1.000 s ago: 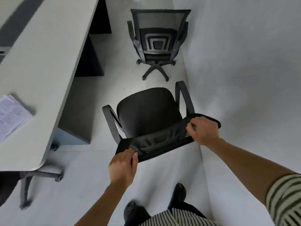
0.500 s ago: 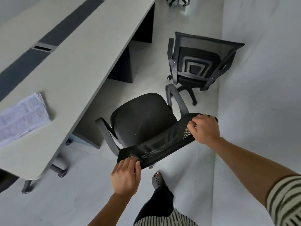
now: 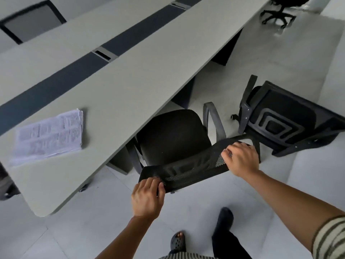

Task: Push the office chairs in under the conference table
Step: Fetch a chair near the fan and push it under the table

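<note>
A black office chair (image 3: 173, 135) with a mesh backrest stands at the long grey conference table (image 3: 115, 86); the front of its seat sits under the table edge. My left hand (image 3: 147, 199) grips the backrest's left top corner. My right hand (image 3: 240, 157) grips its right top corner. A second black mesh chair (image 3: 280, 118) stands to the right, away from the table, its back towards me. A third chair (image 3: 278, 10) is at the far top right.
A stack of printed papers (image 3: 50, 135) lies on the table near its rounded end. A dark strip with cable ports (image 3: 104, 55) runs along the table's middle. Another chair back (image 3: 31, 21) shows beyond the far side. A white wall is on the right. My feet are below.
The chair in my hands has turned and rolled left towards the table, its seat front now under the edge. My view has swung left, showing more of the tabletop.
</note>
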The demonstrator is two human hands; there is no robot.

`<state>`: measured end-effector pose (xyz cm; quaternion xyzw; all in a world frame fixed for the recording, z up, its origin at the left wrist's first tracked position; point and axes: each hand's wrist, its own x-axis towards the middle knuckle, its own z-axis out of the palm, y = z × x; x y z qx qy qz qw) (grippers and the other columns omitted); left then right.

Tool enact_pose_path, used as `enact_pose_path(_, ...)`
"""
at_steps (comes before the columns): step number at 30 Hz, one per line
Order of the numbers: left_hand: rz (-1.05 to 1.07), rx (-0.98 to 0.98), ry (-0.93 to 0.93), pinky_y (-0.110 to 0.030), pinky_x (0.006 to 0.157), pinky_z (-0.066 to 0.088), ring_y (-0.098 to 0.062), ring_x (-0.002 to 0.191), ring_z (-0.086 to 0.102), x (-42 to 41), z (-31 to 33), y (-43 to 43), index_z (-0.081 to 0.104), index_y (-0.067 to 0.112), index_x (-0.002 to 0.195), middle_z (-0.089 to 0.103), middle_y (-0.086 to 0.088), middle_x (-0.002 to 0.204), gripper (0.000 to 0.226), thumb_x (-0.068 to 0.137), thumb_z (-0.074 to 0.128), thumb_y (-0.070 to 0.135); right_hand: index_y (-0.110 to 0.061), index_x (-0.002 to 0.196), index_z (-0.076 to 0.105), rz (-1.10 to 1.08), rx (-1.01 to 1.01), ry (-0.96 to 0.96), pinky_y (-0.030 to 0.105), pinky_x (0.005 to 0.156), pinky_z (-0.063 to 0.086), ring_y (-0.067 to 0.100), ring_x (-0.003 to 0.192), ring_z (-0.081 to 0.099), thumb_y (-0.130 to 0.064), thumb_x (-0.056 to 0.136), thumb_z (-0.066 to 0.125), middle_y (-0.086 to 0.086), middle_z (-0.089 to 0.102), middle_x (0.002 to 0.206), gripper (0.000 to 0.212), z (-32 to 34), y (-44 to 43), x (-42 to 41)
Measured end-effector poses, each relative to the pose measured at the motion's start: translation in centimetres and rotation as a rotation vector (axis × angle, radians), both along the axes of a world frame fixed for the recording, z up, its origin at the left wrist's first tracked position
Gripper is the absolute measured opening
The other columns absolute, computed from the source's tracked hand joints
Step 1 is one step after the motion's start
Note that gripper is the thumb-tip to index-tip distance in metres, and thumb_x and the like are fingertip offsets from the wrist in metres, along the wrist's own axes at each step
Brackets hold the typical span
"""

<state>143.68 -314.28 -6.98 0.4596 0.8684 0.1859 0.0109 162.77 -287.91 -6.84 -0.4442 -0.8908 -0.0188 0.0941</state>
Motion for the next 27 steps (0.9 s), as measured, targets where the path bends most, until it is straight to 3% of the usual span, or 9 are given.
enact_pose_path(9, 0.235, 0.019, -0.028, -0.031, 0.073, 0.048, -0.018, 0.082, 0.063, 1.8, -0.5, 11.9, 0.067, 0.018, 0.088, 0.07, 0.003, 0.089, 0.031, 0.091, 0.041, 0.033, -0.01, 0.062, 0.066, 0.284, 0.005, 0.039, 0.037, 0.063, 0.039, 0.033, 0.064, 0.06, -0.035, 0.083, 0.041, 0.008, 0.065, 0.065, 0.041, -0.5, 16.8, -7.3)
enact_pose_path(15, 0.449, -0.012, -0.082, -0.031, 0.071, 0.05, -0.018, 0.08, 0.064, 3.6, 0.5, 18.7, 0.068, 0.019, 0.087, 0.071, 0.004, 0.089, 0.033, 0.09, 0.039, 0.035, -0.013, 0.064, 0.067, 0.471, -0.036, 0.003, 0.037, 0.066, 0.038, 0.032, 0.07, 0.06, -0.038, 0.082, 0.039, 0.006, 0.068, 0.071, 0.042, 0.4, 24.7, -12.2)
enact_pose_path(21, 0.687, 0.005, -0.159, -0.029, 0.059, 0.041, -0.018, 0.062, 0.055, 2.0, 1.0, 23.2, 0.057, 0.021, 0.069, 0.059, 0.005, 0.064, 0.038, 0.091, 0.033, 0.039, -0.015, 0.066, 0.068, 0.549, -0.066, -0.052, 0.039, 0.07, 0.039, 0.032, 0.073, 0.061, -0.042, 0.08, 0.034, 0.007, 0.069, 0.073, 0.046, 1.2, 28.4, -17.3)
enact_pose_path(27, 0.751, 0.015, -0.086, -0.031, 0.06, 0.04, -0.023, 0.058, 0.054, -2.9, 0.7, 22.7, 0.051, 0.017, 0.062, 0.055, 0.002, 0.058, 0.039, 0.09, 0.033, 0.036, -0.013, 0.059, 0.064, 0.545, -0.123, -0.06, 0.04, 0.069, 0.04, 0.035, 0.068, 0.06, -0.04, 0.08, 0.034, 0.01, 0.067, 0.068, 0.045, 1.1, 27.3, -21.1)
